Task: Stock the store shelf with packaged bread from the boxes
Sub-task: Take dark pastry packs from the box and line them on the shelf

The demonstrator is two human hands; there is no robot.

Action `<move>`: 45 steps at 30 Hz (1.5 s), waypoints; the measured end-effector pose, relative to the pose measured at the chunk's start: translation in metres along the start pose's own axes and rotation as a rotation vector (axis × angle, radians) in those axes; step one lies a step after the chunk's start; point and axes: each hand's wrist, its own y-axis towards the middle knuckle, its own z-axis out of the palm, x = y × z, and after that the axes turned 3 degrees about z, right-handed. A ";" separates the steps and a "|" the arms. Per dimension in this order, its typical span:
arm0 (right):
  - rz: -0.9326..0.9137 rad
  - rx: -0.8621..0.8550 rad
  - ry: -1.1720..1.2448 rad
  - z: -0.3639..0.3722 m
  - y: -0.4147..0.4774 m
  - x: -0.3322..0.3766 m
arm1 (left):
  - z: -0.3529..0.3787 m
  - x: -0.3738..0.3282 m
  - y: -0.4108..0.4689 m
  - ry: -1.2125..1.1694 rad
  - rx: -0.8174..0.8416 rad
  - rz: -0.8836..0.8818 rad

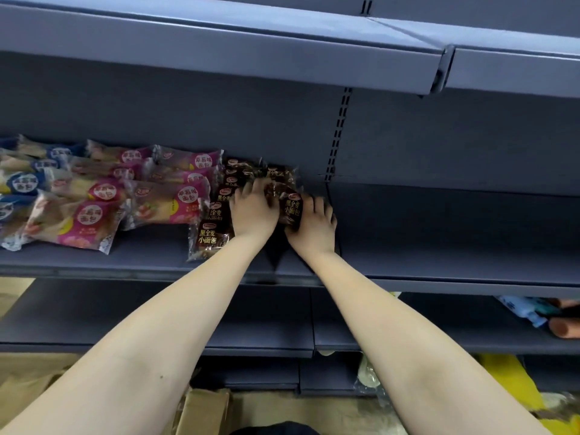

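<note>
Several dark brown bread packets (213, 235) lie in a row on the grey middle shelf (439, 246). My left hand (252, 211) lies on top of these packets, fingers curled over them. My right hand (315, 226) grips another brown packet (292, 207) from its right side and holds it against the row. To the left lie pink-labelled bread packets (163, 204) and, at the far left, blue-labelled bread packets (22, 183).
The upper shelf (219, 48) overhangs the work area. The right half of the middle shelf is bare. A lower shelf (266, 340) holds a blue packet (524, 312) at far right. A cardboard box (204, 406) and a yellow bag (508, 381) sit on the floor.
</note>
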 end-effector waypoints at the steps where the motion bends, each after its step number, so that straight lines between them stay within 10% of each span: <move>1: -0.021 0.003 0.010 0.002 -0.003 -0.001 | -0.003 0.008 -0.002 0.094 0.003 0.034; 30: 0.045 0.081 0.116 0.030 -0.006 0.029 | -0.011 0.047 -0.017 0.356 0.130 0.019; 45: -0.253 -0.064 0.122 0.024 -0.027 0.017 | -0.034 0.047 -0.042 0.296 -0.081 -0.039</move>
